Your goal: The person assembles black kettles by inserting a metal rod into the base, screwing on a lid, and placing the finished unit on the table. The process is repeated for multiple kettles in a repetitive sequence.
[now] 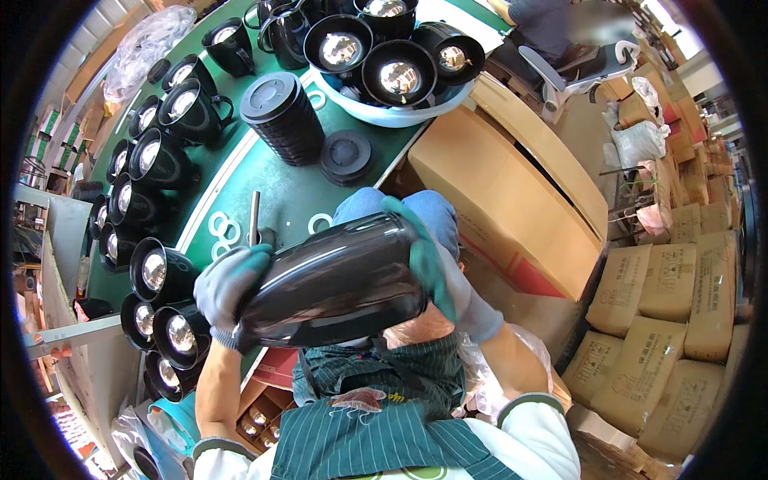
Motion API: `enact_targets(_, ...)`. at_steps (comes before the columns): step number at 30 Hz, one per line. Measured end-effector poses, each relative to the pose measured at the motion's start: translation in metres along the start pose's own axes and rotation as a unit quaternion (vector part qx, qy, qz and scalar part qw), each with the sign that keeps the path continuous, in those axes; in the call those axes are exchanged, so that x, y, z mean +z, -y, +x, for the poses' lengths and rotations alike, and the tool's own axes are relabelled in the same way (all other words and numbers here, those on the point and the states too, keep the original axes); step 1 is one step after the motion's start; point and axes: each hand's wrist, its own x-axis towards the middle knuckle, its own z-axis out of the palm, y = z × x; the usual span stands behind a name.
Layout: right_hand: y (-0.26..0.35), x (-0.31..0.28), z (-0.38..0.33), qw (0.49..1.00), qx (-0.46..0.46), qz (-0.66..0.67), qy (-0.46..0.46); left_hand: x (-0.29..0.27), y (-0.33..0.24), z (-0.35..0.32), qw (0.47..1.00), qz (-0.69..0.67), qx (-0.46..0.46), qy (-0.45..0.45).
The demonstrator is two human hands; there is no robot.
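Observation:
A large, glossy black jug body (336,280) lies sideways across my lap, held between my two gloved hands. My left hand (232,290) wraps around its left end. At the other end, my right hand (438,272) grips it, fingers curled over the top. Which end is the mouth I cannot tell. Just beyond my left hand, a metal rod (254,218) sticks up from the green table (248,172). White rings (226,230) lie beside the rod, and another white ring (319,224) is nearer my knees. Farther off stand a tall stack of black round lids (282,118) and a short stack (346,157).
Black jugs with silvery insides (158,152) line the table's left side. A pale blue basin (384,114) full of jugs stands at the far edge. An open carton (496,184) is to my right, with stacked cartons (664,320) beyond. A person (540,32) sits at the back.

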Motion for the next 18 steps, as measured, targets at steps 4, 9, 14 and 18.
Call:
enact_targets(4,-0.012,-0.001,-0.028,0.974,0.051,-0.204,-0.079,-0.017,-0.012,0.012,0.989,0.031,0.139,0.044)
enact_targets(9,0.003,-0.023,-0.033,0.937,0.008,-0.336,0.096,0.026,0.029,-0.068,0.860,-0.339,-0.377,0.052)
enact_targets(14,0.020,0.028,-0.022,0.939,-0.132,-0.312,0.053,0.042,0.022,-0.086,0.844,-0.400,-0.353,0.049)
enact_targets(18,-0.038,-0.028,-0.037,0.977,0.112,0.179,0.028,-0.029,-0.023,0.011,0.989,0.032,0.146,0.018)
